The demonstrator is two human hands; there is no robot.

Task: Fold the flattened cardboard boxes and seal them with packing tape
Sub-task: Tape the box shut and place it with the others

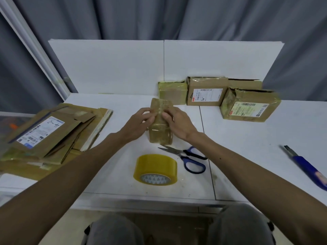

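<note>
Left hand (139,121) and right hand (178,123) grip a small tape-wrapped brown cardboard box (160,136) just behind the yellow packing-tape roll (155,165); blue-handled scissors (192,156) lie right of that roll.

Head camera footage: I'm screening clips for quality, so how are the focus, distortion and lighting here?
Head view: lighting is even and soft, with only faint shadows; wide-angle distortion bends the edges of the table; the left hand, right hand and the small box they hold look slightly soft; the knife near the right edge is smeared; the box's tape shows mild sheen.
</note>
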